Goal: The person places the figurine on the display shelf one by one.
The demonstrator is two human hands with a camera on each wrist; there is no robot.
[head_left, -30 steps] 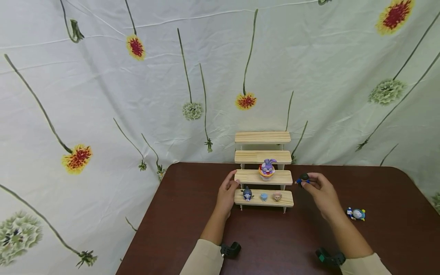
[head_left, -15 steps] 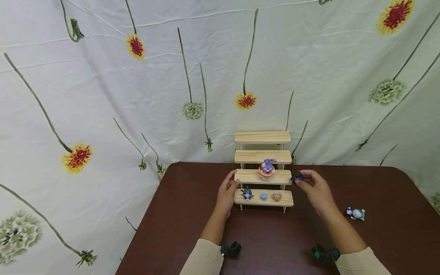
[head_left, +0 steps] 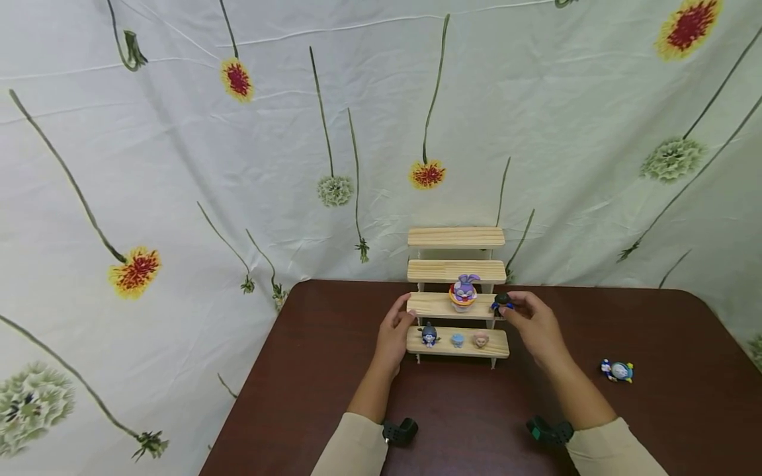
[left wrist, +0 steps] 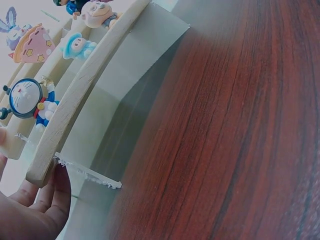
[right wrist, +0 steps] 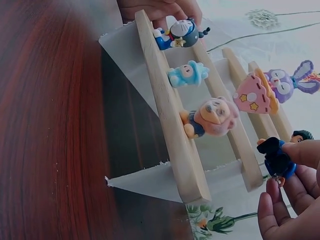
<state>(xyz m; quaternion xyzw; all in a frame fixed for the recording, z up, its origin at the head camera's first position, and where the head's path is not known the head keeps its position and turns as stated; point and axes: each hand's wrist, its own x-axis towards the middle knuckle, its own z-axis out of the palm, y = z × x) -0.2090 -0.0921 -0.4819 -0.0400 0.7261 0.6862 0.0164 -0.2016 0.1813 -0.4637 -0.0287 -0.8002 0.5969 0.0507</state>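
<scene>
Moved in from the open table on the right, the right hand now has its dark figure at the right end of the rack's second step, where a second ago it hung well clear of the wood. That figure, black and blue, is pinched between thumb and fingertips; the right wrist view shows it just off the step's end, not yet set down.

On the same step, near the middle, stands a purple rabbit. The step below carries three small toys: a blue cat, a pale blue one and a pink-headed one. The two upper steps of the rack are bare.

The left hand has not shifted: it holds the rack's left end, thumb at the second step and fingers curled about the end of the lowest board.

This looks like the placing step, nearly finished. The next move seems to call for lowering the figure upright onto the step, right of the rabbit and clear of the edge, then letting go while the left hand steadies the rack.

One more blue toy lies on the table, well to the right.
</scene>
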